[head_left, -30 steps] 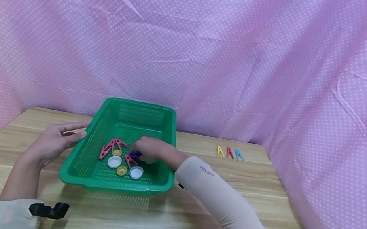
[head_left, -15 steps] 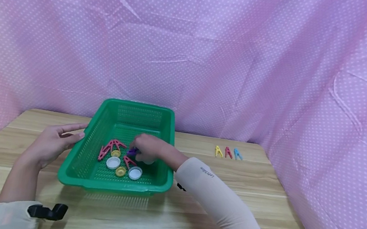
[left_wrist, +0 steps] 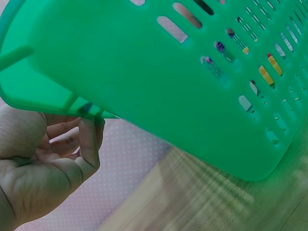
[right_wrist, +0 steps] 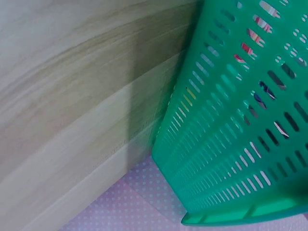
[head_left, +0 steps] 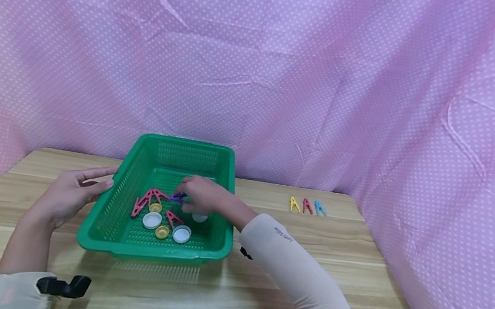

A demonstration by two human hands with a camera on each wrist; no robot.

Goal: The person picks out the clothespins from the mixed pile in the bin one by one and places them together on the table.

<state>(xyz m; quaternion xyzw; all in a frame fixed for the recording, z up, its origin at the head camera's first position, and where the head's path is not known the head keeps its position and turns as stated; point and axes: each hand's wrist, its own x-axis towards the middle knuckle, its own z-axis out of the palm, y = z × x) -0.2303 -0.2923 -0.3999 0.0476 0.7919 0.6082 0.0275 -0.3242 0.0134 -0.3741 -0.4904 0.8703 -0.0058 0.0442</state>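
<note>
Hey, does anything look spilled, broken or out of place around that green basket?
Nothing stands out. Pink pegs and caps lie mixed inside the basket, three other pegs sit in a neat row on the table, and I see no cracks or spills.

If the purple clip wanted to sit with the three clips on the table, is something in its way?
Yes: the right wall of the green basket stands between the purple clothespin in the right hand and the three clothespins on the table. Beyond that wall, nothing visible blocks it.
</note>
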